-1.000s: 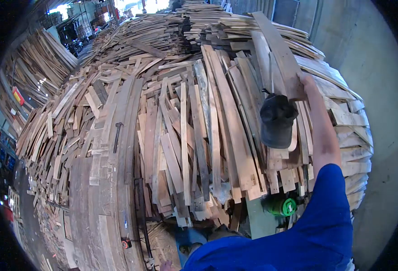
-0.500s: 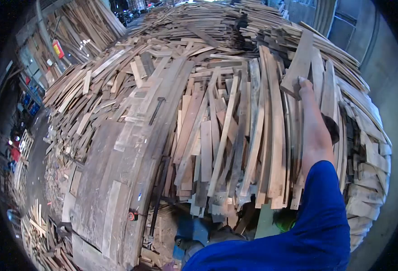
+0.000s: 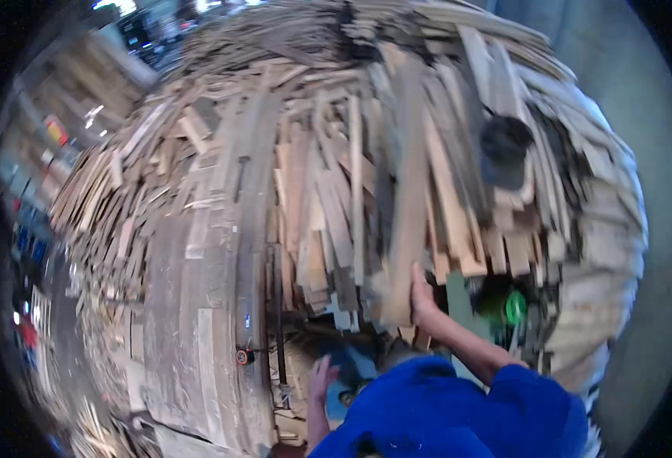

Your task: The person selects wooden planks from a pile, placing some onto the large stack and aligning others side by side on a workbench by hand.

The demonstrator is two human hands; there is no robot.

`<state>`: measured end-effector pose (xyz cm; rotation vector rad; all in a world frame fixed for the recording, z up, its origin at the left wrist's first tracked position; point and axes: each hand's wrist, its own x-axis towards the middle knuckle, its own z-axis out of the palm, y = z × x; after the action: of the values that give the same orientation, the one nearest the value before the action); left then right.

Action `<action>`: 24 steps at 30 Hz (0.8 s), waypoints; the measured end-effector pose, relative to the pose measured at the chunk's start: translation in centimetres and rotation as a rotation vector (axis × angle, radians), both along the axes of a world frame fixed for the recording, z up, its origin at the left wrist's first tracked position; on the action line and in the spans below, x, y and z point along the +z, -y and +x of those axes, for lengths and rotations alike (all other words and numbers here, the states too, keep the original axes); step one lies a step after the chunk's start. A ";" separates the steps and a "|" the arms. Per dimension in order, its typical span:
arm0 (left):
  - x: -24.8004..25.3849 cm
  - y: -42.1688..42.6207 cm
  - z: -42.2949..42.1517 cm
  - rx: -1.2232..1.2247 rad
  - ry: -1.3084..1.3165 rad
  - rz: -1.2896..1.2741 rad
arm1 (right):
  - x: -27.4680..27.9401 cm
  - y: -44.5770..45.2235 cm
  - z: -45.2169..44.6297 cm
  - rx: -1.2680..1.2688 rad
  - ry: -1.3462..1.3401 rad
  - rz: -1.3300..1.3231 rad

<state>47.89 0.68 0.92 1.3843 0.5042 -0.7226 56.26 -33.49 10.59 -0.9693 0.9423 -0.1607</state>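
My right hand is closed on the near end of a long wooden plank, which slants away over the pile of boards and is smeared by motion. Low in the view, my left hand is raised with its fingers apart, holding nothing, close to the left of the plank's near end. Loose boards lie side by side beneath and around the plank. A dark cap rests on the boards to the right.
A long wooden bench runs along the left, with a tape measure and a hammer-like tool on it. A green round container stands low at the right. A grey wall rises at the far right.
My right hand has drawn the plank back toward my body and leftward across the pile. My left hand has risen into fuller view. The head view has shifted.
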 end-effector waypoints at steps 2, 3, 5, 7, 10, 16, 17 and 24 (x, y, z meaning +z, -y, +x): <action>1.6 1.7 2.6 -0.143 0.064 -0.073 | -2.0 -2.3 -5.5 0.095 -0.175 -0.034; 4.0 3.2 3.4 -0.159 0.137 -0.137 | -2.5 -3.2 -7.6 0.268 -0.314 -0.075; 6.9 5.1 3.9 -0.165 0.117 -0.283 | -2.4 -6.8 -10.3 0.176 -0.234 -0.089; 7.7 6.4 3.9 -0.254 0.150 -0.311 | -1.5 -10.3 -11.8 0.053 -0.039 -0.125; 7.4 7.2 2.6 -0.421 0.212 -0.368 | 1.5 -12.7 -13.4 0.113 -0.133 -0.189; 4.7 3.4 1.7 -0.404 0.144 -0.183 | -1.8 -13.8 -15.3 0.433 -0.039 -0.163; 4.5 2.4 1.7 -0.364 0.096 -0.204 | -1.9 -13.3 -15.4 0.562 -0.083 -0.286; 6.7 -3.3 0.5 -0.483 0.298 0.229 | 5.6 -0.3 -9.7 0.307 -0.073 -0.957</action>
<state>48.37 4.00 7.62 1.8235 0.0091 -0.8415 46.53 -33.23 16.20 -1.9976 0.7567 -0.3307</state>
